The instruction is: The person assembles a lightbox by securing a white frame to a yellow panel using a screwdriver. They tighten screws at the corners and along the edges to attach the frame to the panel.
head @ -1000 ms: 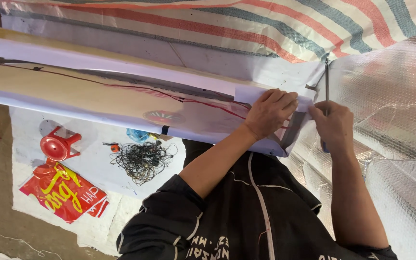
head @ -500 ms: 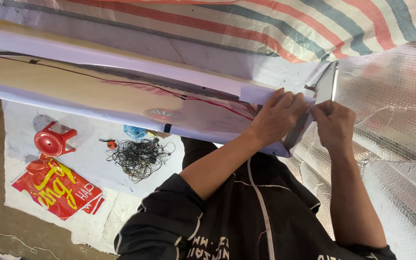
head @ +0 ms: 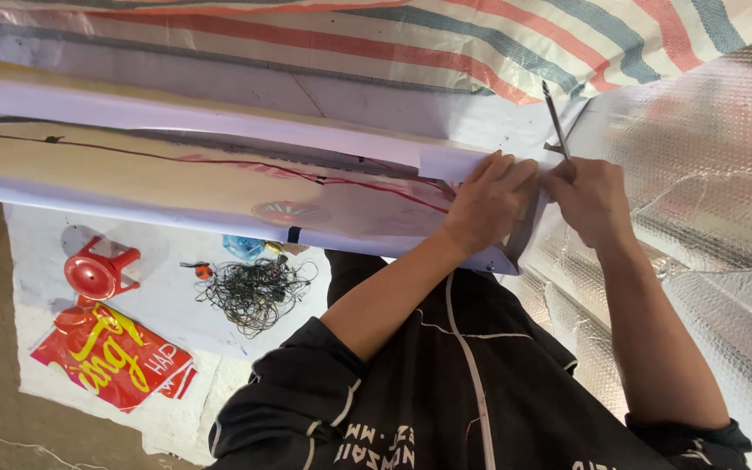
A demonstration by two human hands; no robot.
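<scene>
- I see my left hand [head: 489, 204] lying flat on the right end of a long white panel [head: 176, 187], fingers pressed together and pointing right, the palm bearing down on the white sheet at the panel's edge.
- My right hand [head: 592, 196] sits just beside it, touching fingertips with the left; it is closed around a thin metal tool [head: 555, 122] whose slim shaft sticks up and slightly left out of the fist.
- The panel's end is right under both hands, in the middle right of my view; the panel itself runs from there all the way to the left edge.
- A thin red wire [head: 219, 163] runs along the panel's face and disappears under my left hand.
- A short dark band [head: 293, 235] crosses the panel's near edge, left of my left forearm.
- Silver bubble-foil sheeting [head: 707, 174] fills the right side, behind and below my right hand.
- A striped tarpaulin [head: 446, 39] in red, white, blue and grey spans the far top of the view.
- My dark jacket [head: 472, 392] with pale piping fills the near centre.
- Well apart, at the lower left, on a white ground sheet [head: 167, 305]: a tangle of black wire [head: 254, 292], a red plastic stool [head: 97, 271] and a red printed bag [head: 115, 357].
</scene>
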